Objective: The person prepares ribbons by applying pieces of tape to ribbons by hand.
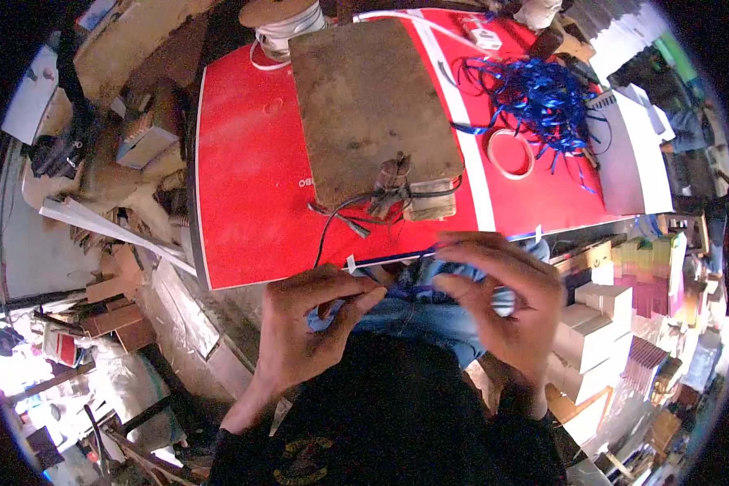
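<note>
My left hand (312,320) is closed in front of the red tabletop's near edge, thumb and forefinger pressed together; whatever they pinch is too small to make out. To its right, my right hand (506,304) is curled and smeared by motion, with a gap between thumb and forefinger; its grip is unclear. A thin dark blue strand runs along the table edge near its fingertips. On the red tabletop (247,178) lies a worn brown board (368,97), with a dark cord and a clamp-like piece (391,186) on its near end.
A tangle of blue ribbon (547,101) lies at the right of the table, beside a tan ring (510,154) and a white box (636,154). A spool of white cord (287,24) is at the far edge. White boxes (595,332) are stacked at the lower right.
</note>
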A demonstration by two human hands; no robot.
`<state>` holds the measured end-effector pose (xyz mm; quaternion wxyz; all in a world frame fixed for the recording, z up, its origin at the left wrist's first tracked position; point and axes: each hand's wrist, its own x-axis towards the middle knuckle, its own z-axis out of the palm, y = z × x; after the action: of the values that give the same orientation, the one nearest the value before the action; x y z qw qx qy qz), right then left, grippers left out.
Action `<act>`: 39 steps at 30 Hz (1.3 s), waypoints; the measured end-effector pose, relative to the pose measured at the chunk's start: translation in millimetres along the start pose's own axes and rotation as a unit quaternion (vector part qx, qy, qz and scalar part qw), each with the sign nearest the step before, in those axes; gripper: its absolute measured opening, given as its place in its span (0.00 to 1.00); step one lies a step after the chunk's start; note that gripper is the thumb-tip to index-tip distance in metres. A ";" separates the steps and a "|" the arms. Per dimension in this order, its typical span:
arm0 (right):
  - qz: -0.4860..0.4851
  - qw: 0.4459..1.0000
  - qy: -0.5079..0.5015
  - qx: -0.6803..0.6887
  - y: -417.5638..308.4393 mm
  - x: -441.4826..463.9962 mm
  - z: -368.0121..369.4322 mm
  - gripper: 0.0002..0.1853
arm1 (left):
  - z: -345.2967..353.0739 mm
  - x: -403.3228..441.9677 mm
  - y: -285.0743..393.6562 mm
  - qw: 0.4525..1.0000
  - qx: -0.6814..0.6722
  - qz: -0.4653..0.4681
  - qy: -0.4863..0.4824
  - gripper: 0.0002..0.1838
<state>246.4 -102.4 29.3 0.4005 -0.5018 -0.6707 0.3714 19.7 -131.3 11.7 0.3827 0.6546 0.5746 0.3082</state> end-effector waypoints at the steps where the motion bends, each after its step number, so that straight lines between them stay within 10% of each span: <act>1: -0.006 1.000 0.003 -0.003 -2.2 6.3 -0.1 0.13 | -2.2 3.3 8.3 1.000 -0.001 0.006 0.003 0.07; 7: 0.043 0.976 -0.174 0.126 -4.2 30.3 -4.1 0.08 | -17.3 22.5 28.8 0.993 -0.055 0.098 0.040 0.09; 16: -0.126 0.988 -0.088 0.013 -1.7 106.8 -8.9 0.05 | -29.0 87.2 35.0 0.988 -0.104 0.052 0.102 0.06; 39: -0.067 0.986 -0.154 -0.023 54.2 179.3 14.8 0.07 | -27.3 154.3 -14.9 0.992 0.000 0.047 0.116 0.10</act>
<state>221.8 82.2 4.1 0.3048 -0.4017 -0.7646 0.4014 12.1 25.9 7.5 0.2981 0.6405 0.5841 0.3996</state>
